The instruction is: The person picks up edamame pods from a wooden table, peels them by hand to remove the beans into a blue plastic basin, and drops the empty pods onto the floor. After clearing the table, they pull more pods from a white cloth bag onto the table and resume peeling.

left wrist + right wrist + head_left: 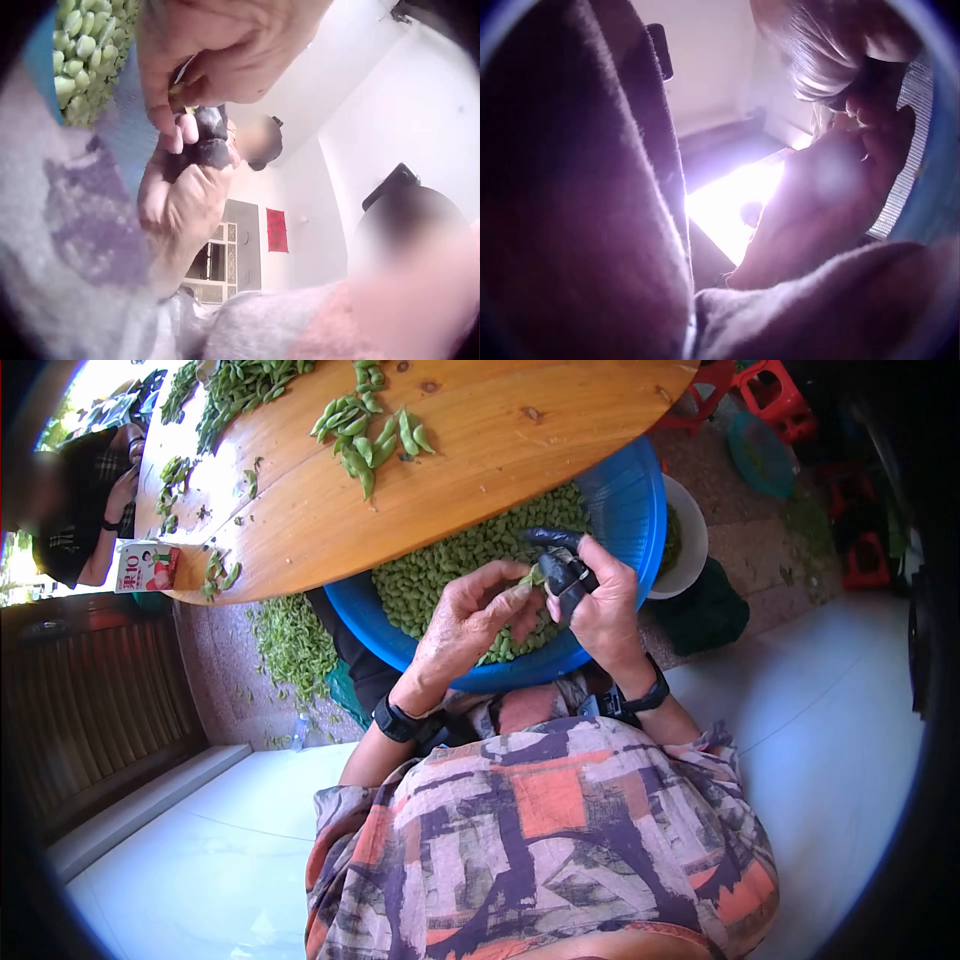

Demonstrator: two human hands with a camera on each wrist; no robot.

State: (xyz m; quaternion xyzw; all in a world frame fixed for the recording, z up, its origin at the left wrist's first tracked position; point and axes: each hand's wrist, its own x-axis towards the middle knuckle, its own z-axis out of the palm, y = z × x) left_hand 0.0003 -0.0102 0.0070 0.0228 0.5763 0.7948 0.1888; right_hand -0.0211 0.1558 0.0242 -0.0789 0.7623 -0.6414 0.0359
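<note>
Above a blue basin (pixel 652 510) of shelled green beans (pixel 425 585), my two hands meet. My left hand (pixel 468 618) pinches a small green bean pod (pixel 534 576) between thumb and fingers. From the other side, my right hand (pixel 608 603) curls its thumb and fingers at the same pod; black covers (pixel 567 582) wrap several of its digits. In the left wrist view the left hand (pixel 232 45) is above the right hand (pixel 187 199), and their fingers hide most of the pod. Glare and shadow blur the right wrist view, where both hands overlap.
A wooden table (pixel 480 455) overhangs the basin, with loose pods (pixel 365 435) and a small carton (pixel 147 566) on it. Empty pods (pixel 295 645) lie heaped on the floor at left. A white bowl (pixel 690 540) and red stools (pixel 775 400) stand right. Another person (pixel 85 500) sits across.
</note>
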